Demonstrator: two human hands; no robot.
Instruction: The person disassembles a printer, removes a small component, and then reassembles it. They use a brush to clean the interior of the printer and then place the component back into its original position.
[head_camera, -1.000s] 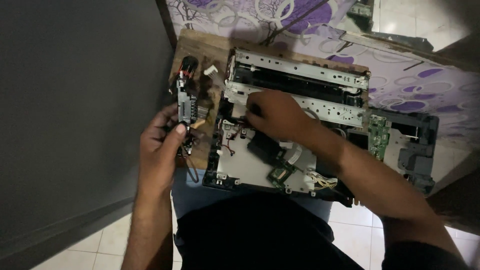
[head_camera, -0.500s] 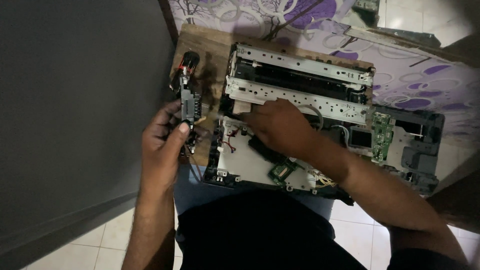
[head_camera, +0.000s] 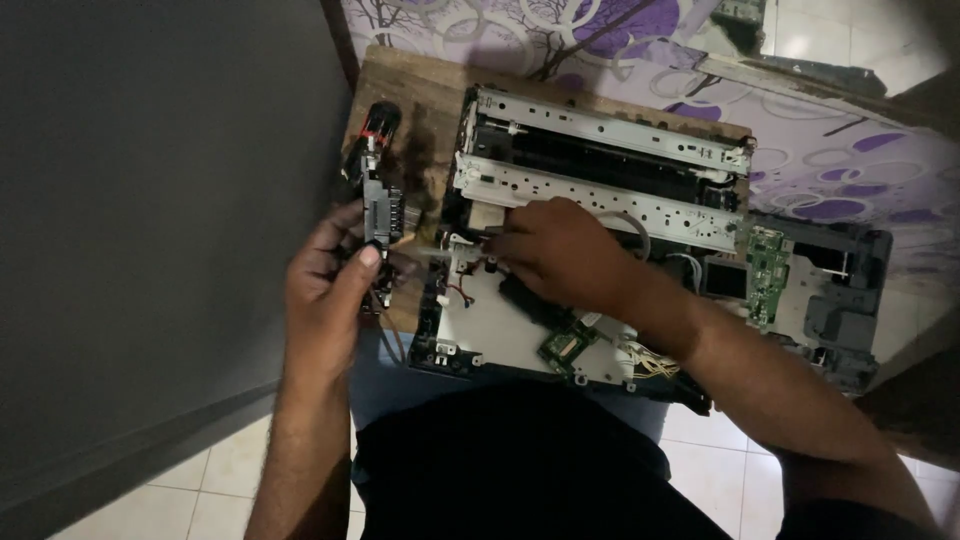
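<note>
Right now your left hand (head_camera: 325, 300) is clamping a small dark module (head_camera: 381, 212), thumb pressed on its lower end, holding it off the left edge of the opened printer (head_camera: 600, 210). Your right hand (head_camera: 560, 250) is pinching at a white bracket (head_camera: 462, 250) just right of that grip, fingers closed narrowly; what they are gripping is hidden. You seem to be freeing a part; red wires (head_camera: 458, 292) below are crowding the fingers. Beyond the module's top, a red-banded tool (head_camera: 380, 122) is lying on the board (head_camera: 420, 90).
</note>
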